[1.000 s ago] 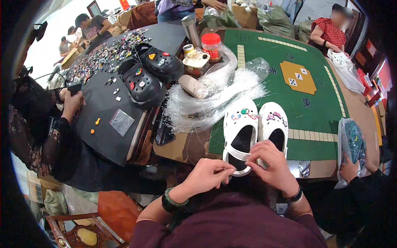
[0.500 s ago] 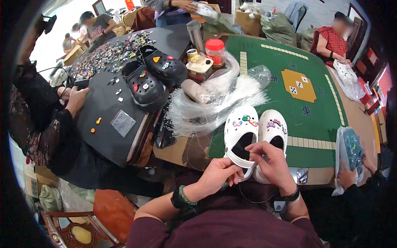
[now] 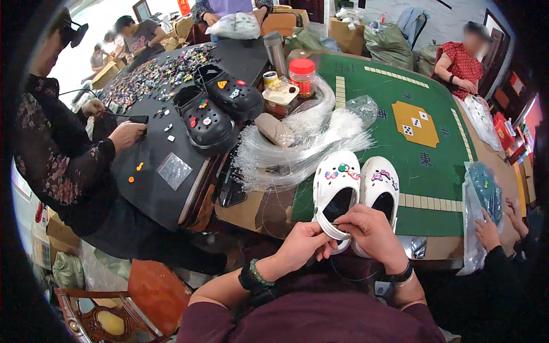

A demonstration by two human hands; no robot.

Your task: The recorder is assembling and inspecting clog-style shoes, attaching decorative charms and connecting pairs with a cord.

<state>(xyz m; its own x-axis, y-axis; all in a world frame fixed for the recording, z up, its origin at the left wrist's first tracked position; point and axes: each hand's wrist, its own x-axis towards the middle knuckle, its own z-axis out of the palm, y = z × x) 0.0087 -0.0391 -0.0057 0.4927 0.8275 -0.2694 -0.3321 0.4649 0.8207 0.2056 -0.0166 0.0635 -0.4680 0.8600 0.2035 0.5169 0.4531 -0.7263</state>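
Observation:
A pair of white clogs with coloured charms lies at the near edge of the green mat. My left hand (image 3: 305,242) is closed on the heel strap of the left white clog (image 3: 338,167), thumb on top and fingers below. My right hand (image 3: 373,231) is in a pinch at the same strap, beside the shoe opening; whatever its fingertips hold is too small to make out. Close to its right stands the other white clog (image 3: 384,179). Beyond the shoes lies a bundle of clear plastic strands (image 3: 274,163).
Black clogs (image 3: 209,134), a small zip bag (image 3: 174,171) and many loose charms (image 3: 154,74) lie on the black table at left. A red-lidded jar (image 3: 302,77) and steel tumbler (image 3: 275,54) stand behind the strands. Co-workers sit and stand around; one handles a bagged teal shoe (image 3: 483,191).
My right fingertips have come down from the shoe opening onto the heel strap near my left hand. The view has shifted slightly. At the back, a person's white package has moved left.

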